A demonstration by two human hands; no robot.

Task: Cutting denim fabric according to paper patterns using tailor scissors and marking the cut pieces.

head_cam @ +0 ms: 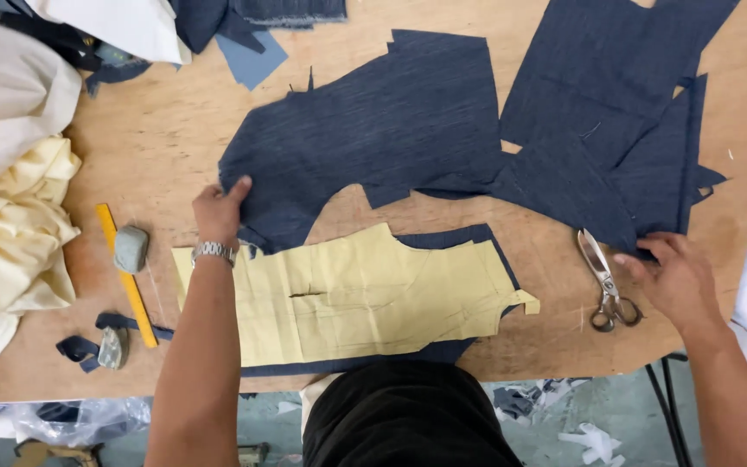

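Head camera, looking steeply down

It hung close above the wooden table (175, 138), facing twelve o'clock; the near edge lay at six o'clock, the floor (616, 415) beneath.
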